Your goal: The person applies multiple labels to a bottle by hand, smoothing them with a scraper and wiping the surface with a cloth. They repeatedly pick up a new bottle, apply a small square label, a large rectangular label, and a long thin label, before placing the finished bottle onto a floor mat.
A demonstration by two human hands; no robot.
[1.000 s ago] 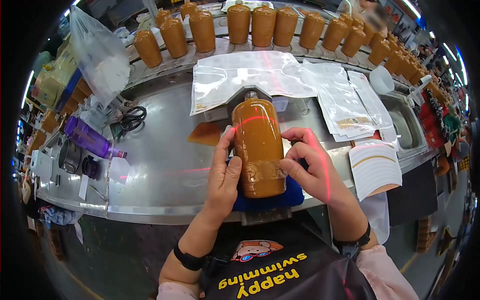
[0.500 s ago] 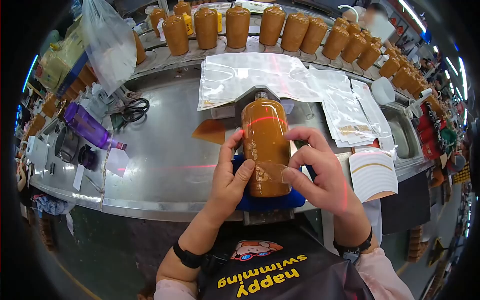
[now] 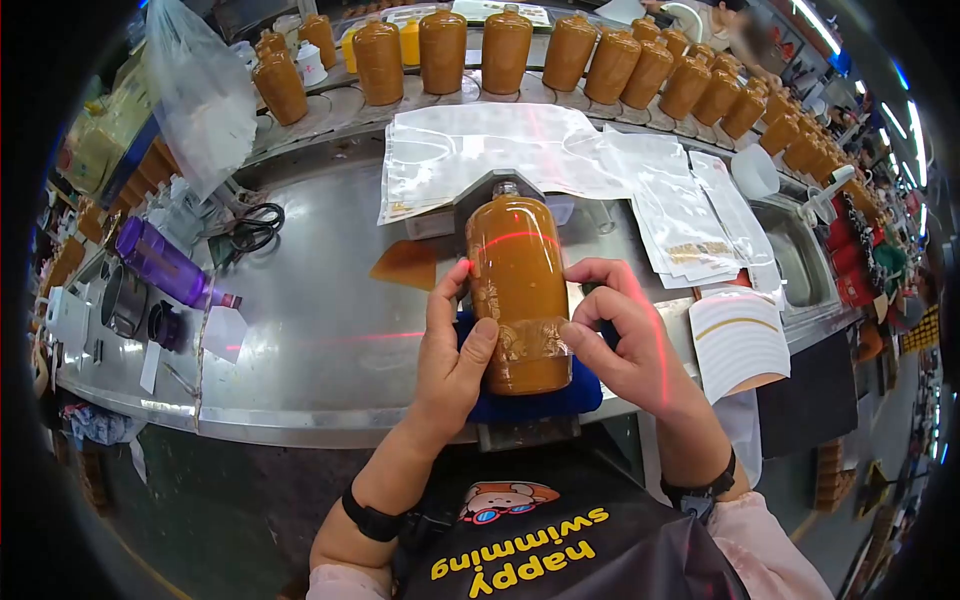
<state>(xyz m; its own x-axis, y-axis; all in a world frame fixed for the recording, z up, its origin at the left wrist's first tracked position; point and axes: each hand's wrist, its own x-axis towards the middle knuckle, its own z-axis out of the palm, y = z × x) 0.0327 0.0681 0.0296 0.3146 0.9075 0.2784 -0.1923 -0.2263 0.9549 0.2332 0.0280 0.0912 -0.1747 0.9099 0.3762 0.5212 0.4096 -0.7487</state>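
A glossy brown bottle [image 3: 516, 270] lies tilted back on a dark blue pad [image 3: 588, 396], its clear neck resting in a notched grey holder [image 3: 462, 212]. Around its lower part runs a clear patterned film strip [image 3: 532, 340]. My left hand [image 3: 452, 355] grips the bottle's left side, thumb on the front near the strip's left end. At the strip's right end, the thumb and index finger of my right hand [image 3: 630, 340] are pinched together on its edge. The bottle's underside is hidden.
Brown bottles [image 3: 507, 55] line a curved conveyor behind the metal table [image 3: 320, 330]. White printed sheets [image 3: 490, 150] lie beyond the holder, and a curved label stack [image 3: 738, 340] sits right. At left are a purple water bottle [image 3: 165, 262] and black cable [image 3: 257, 228]. Another person [image 3: 715, 30] is at back right.
The strip lies flatter against the bottle on its right side, and my right fingertips are closer to the glass. The conveyor bottles have shifted right. The whole view has moved slightly.
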